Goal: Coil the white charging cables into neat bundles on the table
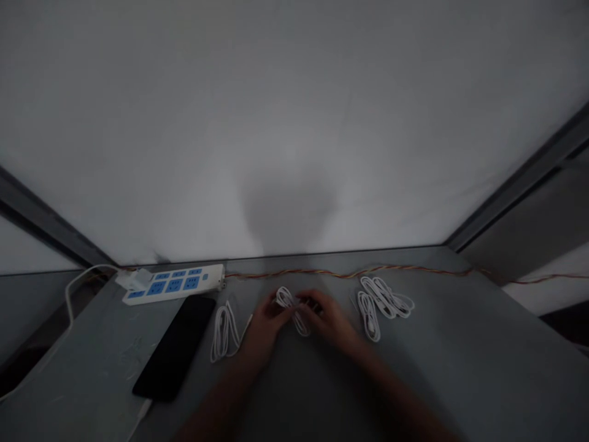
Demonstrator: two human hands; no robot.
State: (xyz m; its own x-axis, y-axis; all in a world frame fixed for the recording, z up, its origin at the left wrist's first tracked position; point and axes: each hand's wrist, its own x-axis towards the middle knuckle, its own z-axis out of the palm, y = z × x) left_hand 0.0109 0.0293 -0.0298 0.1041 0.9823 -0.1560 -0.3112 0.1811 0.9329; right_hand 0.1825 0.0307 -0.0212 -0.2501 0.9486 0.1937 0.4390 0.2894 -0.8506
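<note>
Between my left hand (267, 325) and my right hand (329, 319) hangs a looped white cable (298, 320), with both hands gripping it over the grey table (460, 344). A small dark piece (315, 305) shows by my right fingers, too dim to identify. Left of my left hand lies a bundled white cable (224, 334). Two more bundled white cables (369, 316) (387, 297) lie right of my right hand, not touching it.
A white power strip (172, 283) with blue sockets and a black smartphone (175, 347) lie at the left. A twisted red-and-yellow wire (350, 273) runs along the table's far edge. Beyond it rises a pale panel (294, 123) between dark metal frame bars (519, 184).
</note>
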